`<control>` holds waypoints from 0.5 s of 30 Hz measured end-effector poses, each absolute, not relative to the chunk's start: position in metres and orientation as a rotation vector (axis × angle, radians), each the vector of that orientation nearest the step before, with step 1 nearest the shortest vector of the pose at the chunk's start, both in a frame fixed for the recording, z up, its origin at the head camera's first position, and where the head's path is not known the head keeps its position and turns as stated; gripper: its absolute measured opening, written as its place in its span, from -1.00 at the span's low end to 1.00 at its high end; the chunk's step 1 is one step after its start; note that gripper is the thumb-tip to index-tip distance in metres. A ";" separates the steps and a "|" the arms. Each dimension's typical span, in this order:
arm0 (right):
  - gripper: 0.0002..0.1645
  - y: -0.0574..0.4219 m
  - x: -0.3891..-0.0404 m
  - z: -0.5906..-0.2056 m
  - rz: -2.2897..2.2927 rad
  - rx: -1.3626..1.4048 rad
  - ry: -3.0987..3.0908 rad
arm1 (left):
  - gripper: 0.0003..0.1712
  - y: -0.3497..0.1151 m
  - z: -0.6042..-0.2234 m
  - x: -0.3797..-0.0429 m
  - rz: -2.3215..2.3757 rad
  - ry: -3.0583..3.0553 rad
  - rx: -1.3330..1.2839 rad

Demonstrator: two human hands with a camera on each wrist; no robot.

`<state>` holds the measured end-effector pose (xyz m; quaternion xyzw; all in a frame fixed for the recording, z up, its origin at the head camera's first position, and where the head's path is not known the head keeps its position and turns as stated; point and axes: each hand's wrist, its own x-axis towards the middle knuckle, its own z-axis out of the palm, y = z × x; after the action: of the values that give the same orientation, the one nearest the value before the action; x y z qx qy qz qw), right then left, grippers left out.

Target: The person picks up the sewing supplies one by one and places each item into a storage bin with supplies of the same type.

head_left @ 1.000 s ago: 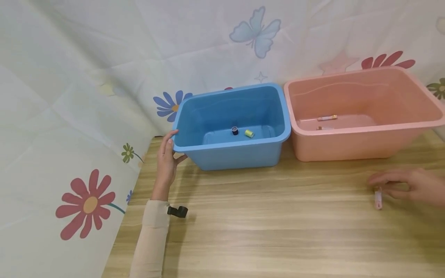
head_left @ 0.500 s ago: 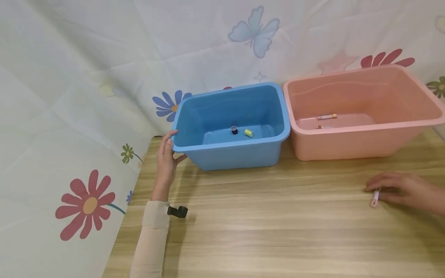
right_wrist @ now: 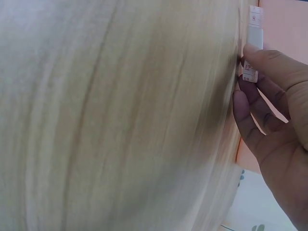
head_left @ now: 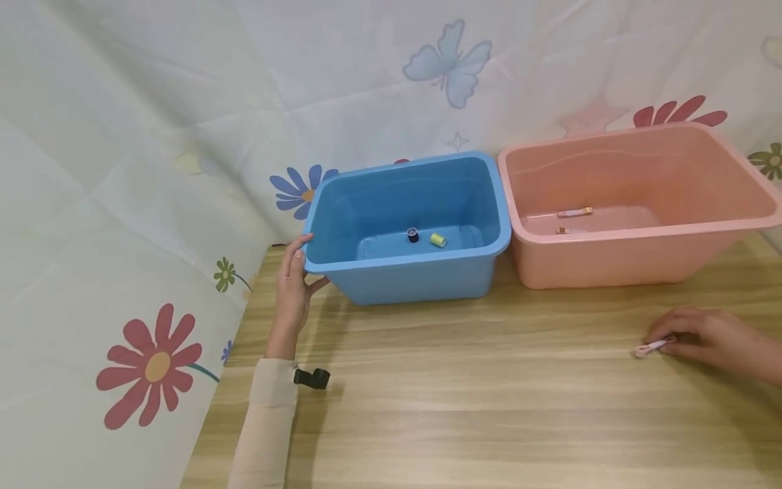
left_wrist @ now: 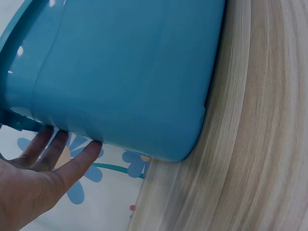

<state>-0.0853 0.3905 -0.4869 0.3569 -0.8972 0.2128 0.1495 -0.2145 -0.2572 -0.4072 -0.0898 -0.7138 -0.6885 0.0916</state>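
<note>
My right hand (head_left: 711, 339) pinches a small folded measuring tape (head_left: 652, 347) low over the table, left of the hand. In the right wrist view, printed numbers show on the tape (right_wrist: 251, 72), with a white band around it. My left hand (head_left: 293, 292) rests at the left front corner of the blue bin (head_left: 421, 278). From the left wrist view, fairly straight fingers (left_wrist: 77, 166) touch the bin's outer wall below the rim. Inside that bin lie a dark thread spool (head_left: 413, 235) and a yellow-green thread spool (head_left: 438, 240).
Beside the blue bin, on its right, stands a pink bin (head_left: 611, 265) holding two small folded strips (head_left: 575, 212) like the one in hand. Both bins stand on a wood-grain table (head_left: 476, 394) against a flower-printed cloth (head_left: 366, 81). A black strap piece (head_left: 311, 378) sits at my left wrist.
The measuring tape has swung from pointing down toward the table's front to pointing left in my right hand's fingers. My left hand and both bins stay in place.
</note>
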 end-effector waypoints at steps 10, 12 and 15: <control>-0.50 0.380 -0.083 -0.469 0.723 0.863 -2.663 | -0.46 -0.259 -0.406 -0.214 -2.044 -2.115 -0.278; -0.52 0.378 -0.087 -0.459 0.693 0.870 -2.624 | -0.46 -0.259 -0.406 -0.216 -2.040 -2.116 -0.287; -0.63 0.374 -0.092 -0.439 0.654 0.860 -2.574 | -0.45 -0.259 -0.406 -0.219 -2.033 -2.119 -0.285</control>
<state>-0.0923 0.3743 -0.4388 0.3035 -0.9079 0.2307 0.1742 -0.2188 -0.2586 -0.4059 -0.0962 -0.7149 -0.6860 0.0955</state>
